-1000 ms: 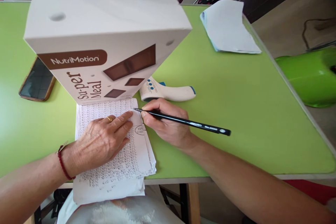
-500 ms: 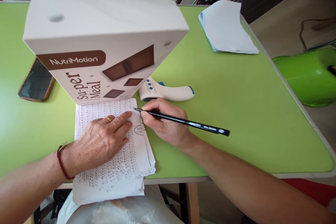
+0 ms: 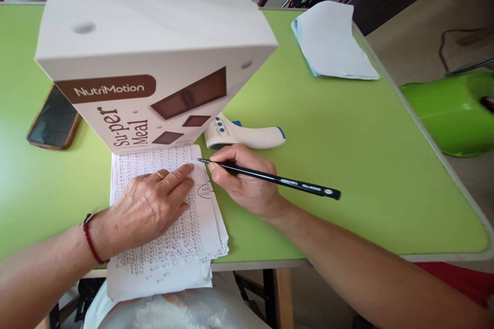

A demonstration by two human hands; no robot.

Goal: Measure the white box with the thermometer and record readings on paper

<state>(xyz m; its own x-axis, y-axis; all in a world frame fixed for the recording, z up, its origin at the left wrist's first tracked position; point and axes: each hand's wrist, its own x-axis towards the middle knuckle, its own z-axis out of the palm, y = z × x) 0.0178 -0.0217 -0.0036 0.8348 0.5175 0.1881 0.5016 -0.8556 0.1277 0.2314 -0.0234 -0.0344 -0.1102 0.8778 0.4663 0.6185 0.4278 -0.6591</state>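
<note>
My left hand (image 3: 150,203) lies flat on a stack of handwritten paper sheets (image 3: 204,221), fingers stretched out toward the right edge; it wears a gold ring and a red cord bracelet. In my right hand (image 3: 247,180) a black pen (image 3: 285,181) is pinched near its point, which rests at or just over the upper right of the top sheet. The pen's far end points right and down. The sheets are covered in dense small writing and hang over the table's front edge. Just behind them stands a tall white NutriMotion box (image 3: 162,25).
A white handheld infrared thermometer (image 3: 254,136) lies just beyond my right hand. Left of the box is a phone (image 3: 54,118), partly hidden by it. Folded paper (image 3: 332,41) sits at the far right of the green table (image 3: 366,164). A green bucket (image 3: 443,113) is beyond the table's right edge.
The pen's far end has tipped very slightly right and down. My left hand and the paper stay in place.
</note>
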